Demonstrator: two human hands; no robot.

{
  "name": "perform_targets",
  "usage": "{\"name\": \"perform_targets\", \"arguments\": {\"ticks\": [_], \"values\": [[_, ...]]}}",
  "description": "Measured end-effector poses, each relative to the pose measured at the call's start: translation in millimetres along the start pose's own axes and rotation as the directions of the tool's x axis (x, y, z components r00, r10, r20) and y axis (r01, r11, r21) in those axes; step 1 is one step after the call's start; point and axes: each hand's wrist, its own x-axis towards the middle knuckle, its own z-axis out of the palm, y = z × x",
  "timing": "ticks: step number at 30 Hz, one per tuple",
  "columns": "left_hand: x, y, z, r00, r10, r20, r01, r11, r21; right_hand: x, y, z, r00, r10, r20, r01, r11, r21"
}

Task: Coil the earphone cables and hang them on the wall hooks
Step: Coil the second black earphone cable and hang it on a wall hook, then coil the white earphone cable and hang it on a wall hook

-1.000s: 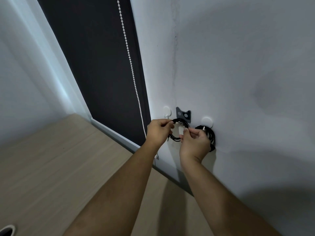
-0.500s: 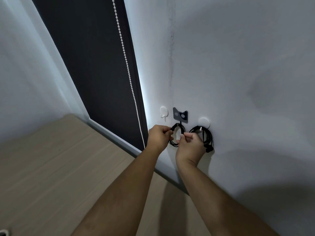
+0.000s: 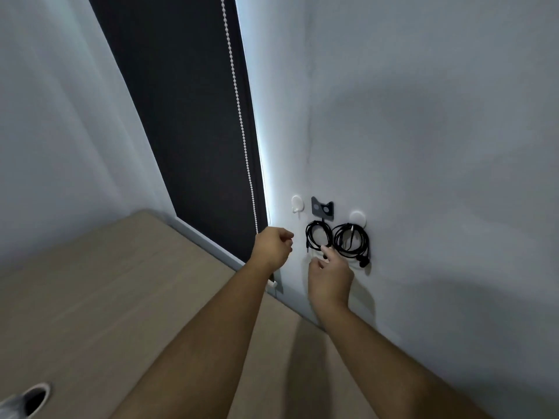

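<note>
Two black coiled earphone cables hang side by side on the white wall. The left coil (image 3: 318,238) hangs from the black middle hook (image 3: 322,208). The right coil (image 3: 352,241) hangs from a round white hook (image 3: 357,217), its earbuds dangling low. A third white hook (image 3: 297,203) at the left carries nothing. My left hand (image 3: 273,246) hovers left of the coils, fingers loosely curled, holding nothing. My right hand (image 3: 329,275) is just below the left coil, a fingertip touching its bottom edge.
A light wooden desk (image 3: 106,313) runs below the hooks up to the wall. A dark roller blind (image 3: 181,116) with a white bead chain (image 3: 239,116) stands left of the hooks. A round cable hole (image 3: 34,399) sits at the desk's near left corner.
Both hands have let go of the left coil, which now hangs from the black hook. My left hand has drawn back to the left, my right hand has dropped below the coil.
</note>
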Motion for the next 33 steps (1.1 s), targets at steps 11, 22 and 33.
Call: {"name": "perform_targets", "arguments": {"ticks": [11,22,33], "values": [[-118.4,-39.5,-134.6,0.98,0.018,-0.199,0.008,0.991,0.133,-103.0,-69.7,30.7,0.934,-0.254,0.252,0.256,0.966,0.027],[-419.0,-221.8,-317.2,0.736,-0.377,-0.562,0.505,0.859,0.085,-377.8,-68.6,154.5,0.461,-0.339,0.82,0.537,0.842,0.047],[-635.6,-359.5,-250.2,0.48,-0.757,-0.444,0.852,0.522,0.03,-548.9,59.0,180.3,-0.126,0.042,0.991,0.75,0.658,0.068]]}}
